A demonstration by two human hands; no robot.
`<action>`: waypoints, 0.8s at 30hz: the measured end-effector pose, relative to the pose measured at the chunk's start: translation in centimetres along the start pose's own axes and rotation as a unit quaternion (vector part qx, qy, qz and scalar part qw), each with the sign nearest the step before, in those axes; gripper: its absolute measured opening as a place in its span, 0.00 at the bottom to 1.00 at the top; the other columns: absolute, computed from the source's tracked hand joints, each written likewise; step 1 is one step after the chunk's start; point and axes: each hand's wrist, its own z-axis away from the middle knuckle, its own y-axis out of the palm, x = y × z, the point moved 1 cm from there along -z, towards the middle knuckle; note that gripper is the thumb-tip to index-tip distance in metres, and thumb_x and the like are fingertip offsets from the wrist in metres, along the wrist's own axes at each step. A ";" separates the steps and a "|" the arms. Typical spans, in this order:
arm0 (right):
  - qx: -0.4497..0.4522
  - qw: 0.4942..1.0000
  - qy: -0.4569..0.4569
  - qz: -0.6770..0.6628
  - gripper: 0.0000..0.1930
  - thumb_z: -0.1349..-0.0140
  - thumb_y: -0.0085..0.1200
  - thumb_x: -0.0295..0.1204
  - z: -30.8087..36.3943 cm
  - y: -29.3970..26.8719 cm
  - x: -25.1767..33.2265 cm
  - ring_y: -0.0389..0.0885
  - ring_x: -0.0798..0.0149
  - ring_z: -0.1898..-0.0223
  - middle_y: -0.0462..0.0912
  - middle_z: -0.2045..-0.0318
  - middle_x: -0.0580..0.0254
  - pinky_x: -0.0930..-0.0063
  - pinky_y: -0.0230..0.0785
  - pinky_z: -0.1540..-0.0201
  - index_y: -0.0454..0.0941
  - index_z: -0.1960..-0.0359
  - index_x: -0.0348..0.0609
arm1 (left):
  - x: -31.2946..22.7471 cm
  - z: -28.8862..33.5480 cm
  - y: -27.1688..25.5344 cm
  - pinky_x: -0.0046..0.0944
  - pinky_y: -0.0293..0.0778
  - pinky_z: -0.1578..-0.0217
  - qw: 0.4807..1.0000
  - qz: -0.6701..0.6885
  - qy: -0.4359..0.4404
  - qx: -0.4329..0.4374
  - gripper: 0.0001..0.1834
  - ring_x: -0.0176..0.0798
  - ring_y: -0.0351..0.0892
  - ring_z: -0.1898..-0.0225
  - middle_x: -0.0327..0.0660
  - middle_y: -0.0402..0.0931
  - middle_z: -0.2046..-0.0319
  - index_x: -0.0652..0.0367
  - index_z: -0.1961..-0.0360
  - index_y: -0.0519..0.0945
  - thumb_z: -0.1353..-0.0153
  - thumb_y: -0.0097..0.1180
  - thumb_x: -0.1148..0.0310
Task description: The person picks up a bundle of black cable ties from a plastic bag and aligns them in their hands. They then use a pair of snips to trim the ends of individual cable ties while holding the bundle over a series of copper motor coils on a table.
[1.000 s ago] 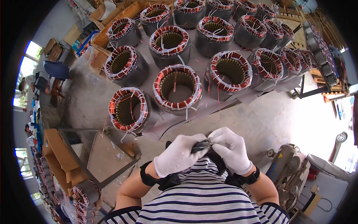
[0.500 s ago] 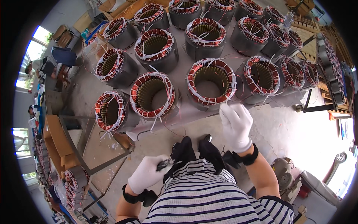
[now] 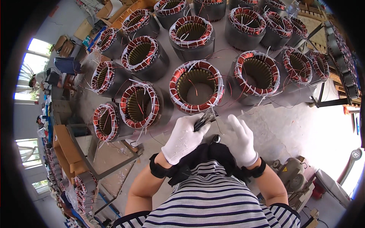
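Note:
My left hand (image 3: 184,138), in a white glove, is closed around dark-handled pliers (image 3: 205,121). Their metal tip lies just below the front rim of the nearest motor stator (image 3: 175,91), a grey cylinder ringed with red copper windings and white lacing. To the right, my gloved right hand (image 3: 242,141) has its fingers stretched out and apart from the thumb. No object shows in it. Thin wires and white lace ends hang around the stator's rim, and a short white end (image 3: 242,112) stands out above the right fingertips.
Several similar stators, such as one at the right (image 3: 256,74) and one at the left (image 3: 139,105), crowd the grey table (image 3: 232,114). A cardboard box (image 3: 68,148) and a metal frame (image 3: 114,167) stand at the left. Machinery (image 3: 292,174) sits at the lower right.
My left hand has risen with the pliers from near my body to the stator's front edge. My right hand has dropped slightly and its fingers have spread. The view has shifted rightward.

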 end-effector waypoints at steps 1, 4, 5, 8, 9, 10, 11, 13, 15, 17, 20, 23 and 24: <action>0.023 0.999 0.005 0.032 0.20 0.57 0.61 0.22 -0.3 0.0 -0.5 0.77 0.57 0.70 0.78 0.66 0.58 0.68 0.70 0.67 0.77 0.58 0.39 | -0.4 -0.1 0.0 0.27 0.63 0.76 1.000 0.006 -0.009 -0.004 0.12 0.22 0.63 0.78 0.29 0.68 0.81 0.64 0.55 0.80 0.38 0.52 0.74; -0.033 0.991 -0.091 0.098 0.23 0.59 0.60 0.24 -2.2 0.6 -0.5 0.77 0.58 0.68 0.78 0.62 0.58 0.66 0.70 0.64 0.76 0.56 0.41 | -1.3 -0.3 -0.3 0.26 0.63 0.75 0.999 -0.031 -0.028 0.022 0.12 0.22 0.62 0.78 0.29 0.68 0.81 0.64 0.55 0.80 0.39 0.52 0.74; -0.049 0.983 -0.127 0.120 0.20 0.60 0.59 0.25 -3.1 1.0 -0.2 0.76 0.59 0.68 0.77 0.66 0.61 0.67 0.69 0.65 0.77 0.59 0.42 | -1.3 -0.3 -0.3 0.26 0.63 0.75 0.999 -0.033 -0.030 0.022 0.12 0.22 0.62 0.78 0.29 0.68 0.81 0.64 0.55 0.80 0.39 0.52 0.74; 0.011 0.973 -0.189 0.129 0.17 0.61 0.59 0.27 -4.2 0.9 -0.3 0.74 0.60 0.71 0.75 0.70 0.63 0.68 0.68 0.68 0.77 0.64 0.42 | -1.3 -0.4 -0.5 0.28 0.66 0.73 0.999 -0.041 -0.006 0.016 0.12 0.24 0.64 0.77 0.34 0.72 0.80 0.64 0.56 0.80 0.41 0.53 0.76; 0.020 0.976 -0.178 0.124 0.06 0.51 0.57 0.27 -4.4 1.0 -0.3 0.69 0.66 0.78 0.72 0.76 0.67 0.74 0.62 0.74 0.74 0.71 0.42 | -1.6 -0.5 -0.5 0.28 0.67 0.72 0.998 -0.041 0.043 0.003 0.11 0.25 0.66 0.77 0.37 0.74 0.79 0.64 0.57 0.80 0.42 0.53 0.77; 0.021 0.976 -0.179 0.121 0.06 0.51 0.57 0.27 -4.3 1.0 0.5 0.69 0.66 0.78 0.72 0.76 0.67 0.74 0.62 0.74 0.74 0.71 0.42 | -1.9 -0.4 -0.4 0.29 0.69 0.71 0.995 -0.042 0.091 -0.012 0.11 0.27 0.68 0.76 0.41 0.76 0.77 0.64 0.58 0.80 0.43 0.53 0.78; 0.061 0.964 0.190 -0.174 0.04 0.45 0.53 0.27 -4.0 1.2 1.2 0.66 0.70 0.80 0.70 0.79 0.69 0.77 0.58 0.76 0.73 0.73 0.42 | -1.8 -0.6 -0.3 0.29 0.69 0.71 0.995 -0.042 0.091 -0.012 0.11 0.27 0.68 0.76 0.41 0.76 0.77 0.64 0.58 0.80 0.43 0.53 0.78; 0.087 0.735 0.517 -0.430 0.06 0.40 0.50 0.28 -3.8 1.1 1.8 0.63 0.75 0.82 0.68 0.82 0.71 0.80 0.55 0.78 0.72 0.74 0.41 | -1.6 -0.7 -0.1 0.31 0.70 0.69 0.970 -0.154 0.180 -0.050 0.10 0.30 0.69 0.76 0.46 0.77 0.75 0.64 0.61 0.80 0.45 0.53 0.80; 0.164 0.753 0.467 -0.432 0.10 0.37 0.46 0.29 -4.1 0.2 1.6 0.62 0.78 0.82 0.67 0.84 0.72 0.82 0.54 0.79 0.73 0.76 0.41 | -1.6 -0.5 -0.2 0.31 0.70 0.70 0.976 -0.123 0.169 -0.058 0.10 0.30 0.69 0.76 0.45 0.77 0.76 0.65 0.62 0.80 0.46 0.53 0.80; 0.197 0.806 0.464 -0.310 0.09 0.38 0.48 0.28 -4.2 -0.6 2.1 0.68 0.73 0.81 0.69 0.83 0.68 0.82 0.61 0.76 0.75 0.77 0.42 | -2.2 -0.6 -0.5 0.30 0.70 0.70 0.981 -0.092 0.158 -0.065 0.09 0.30 0.70 0.76 0.44 0.77 0.76 0.65 0.63 0.79 0.46 0.52 0.80; 0.164 0.881 0.371 -0.245 0.07 0.40 0.50 0.28 -4.1 -0.1 1.8 0.70 0.70 0.80 0.72 0.81 0.67 0.80 0.63 0.75 0.76 0.75 0.41 | -3.4 -0.9 -1.3 0.30 0.70 0.72 0.995 -0.080 0.065 -0.014 0.09 0.29 0.70 0.76 0.43 0.77 0.77 0.65 0.63 0.80 0.45 0.53 0.79; 0.109 0.961 0.215 -0.138 0.05 0.43 0.53 0.28 -4.0 0.8 1.2 0.74 0.65 0.78 0.75 0.77 0.64 0.77 0.66 0.74 0.77 0.71 0.40 | -3.1 -1.3 -1.3 0.30 0.69 0.72 0.997 -0.075 0.016 0.016 0.08 0.27 0.69 0.76 0.43 0.76 0.78 0.65 0.62 0.80 0.44 0.53 0.77; 0.089 0.978 0.161 -0.101 0.05 0.43 0.54 0.28 -4.2 0.9 1.1 0.75 0.63 0.77 0.76 0.76 0.63 0.76 0.67 0.73 0.78 0.70 0.40 | -2.8 -1.5 -1.3 0.30 0.69 0.72 0.997 -0.064 0.035 0.014 0.08 0.26 0.68 0.76 0.42 0.76 0.78 0.65 0.62 0.80 0.43 0.53 0.76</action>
